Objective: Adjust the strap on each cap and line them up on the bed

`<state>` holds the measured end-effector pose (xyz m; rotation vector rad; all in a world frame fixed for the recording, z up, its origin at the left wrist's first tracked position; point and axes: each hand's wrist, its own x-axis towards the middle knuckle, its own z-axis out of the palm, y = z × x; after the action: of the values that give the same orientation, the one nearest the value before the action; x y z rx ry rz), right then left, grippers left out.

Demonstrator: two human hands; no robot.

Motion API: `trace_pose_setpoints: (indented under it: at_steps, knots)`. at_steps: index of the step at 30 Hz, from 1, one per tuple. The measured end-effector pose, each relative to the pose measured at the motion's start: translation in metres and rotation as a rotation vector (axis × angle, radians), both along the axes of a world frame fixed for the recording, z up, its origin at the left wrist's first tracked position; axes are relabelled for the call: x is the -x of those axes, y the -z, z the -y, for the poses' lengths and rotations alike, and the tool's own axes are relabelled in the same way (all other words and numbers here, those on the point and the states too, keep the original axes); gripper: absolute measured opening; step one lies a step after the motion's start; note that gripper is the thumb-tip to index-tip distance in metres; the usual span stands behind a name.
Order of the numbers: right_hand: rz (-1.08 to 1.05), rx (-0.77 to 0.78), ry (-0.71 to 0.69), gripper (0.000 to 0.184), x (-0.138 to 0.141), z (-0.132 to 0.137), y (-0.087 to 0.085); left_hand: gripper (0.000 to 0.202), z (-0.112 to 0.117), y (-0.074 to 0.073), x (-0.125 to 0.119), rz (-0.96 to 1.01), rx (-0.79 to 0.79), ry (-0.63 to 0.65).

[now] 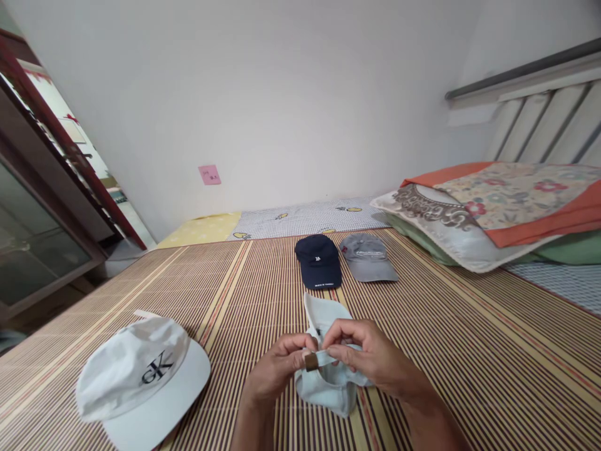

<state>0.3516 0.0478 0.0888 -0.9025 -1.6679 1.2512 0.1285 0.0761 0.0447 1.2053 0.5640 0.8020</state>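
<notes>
Both my hands are closed on a pale blue cap (328, 382) held low over the striped bamboo mat (469, 351). My left hand (277, 369) pinches its back strap by a small brown buckle (310, 361). My right hand (370, 357) pinches the strap from the other side. The cap's brim points away from me. A white cap (141, 379) with a dark logo lies on the mat to my left. Farther off, a navy cap (318, 261) and a grey cap (367, 257) lie side by side.
Stacked pillows (493, 213) lie at the right by a white headboard (549, 119). A plain wall (282, 94) with a pink note (209, 174) runs behind the bed. A dark wooden cabinet with glass (42, 200) stands at the left.
</notes>
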Motion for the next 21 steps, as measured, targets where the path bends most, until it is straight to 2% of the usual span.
trace_pose_setpoints:
  at_steps: [5, 15, 21]
  knots:
    - [-0.008, 0.011, -0.009, 0.014, 0.0013, -0.0013, 0.0012, 0.043, 0.0008, -0.0006, -0.0022, -0.001, 0.012, 0.003]
    - [0.024, -0.016, 0.04, 0.008, 0.0042, 0.001, -0.004, 0.047, -0.0002, -0.0005, -0.0025, 0.004, 0.01, -0.01]
    - [0.034, 0.038, 0.037, 0.012, 0.0061, 0.0039, -0.0072, 0.045, -0.0007, 0.0025, -0.0028, 0.003, 0.01, 0.004]
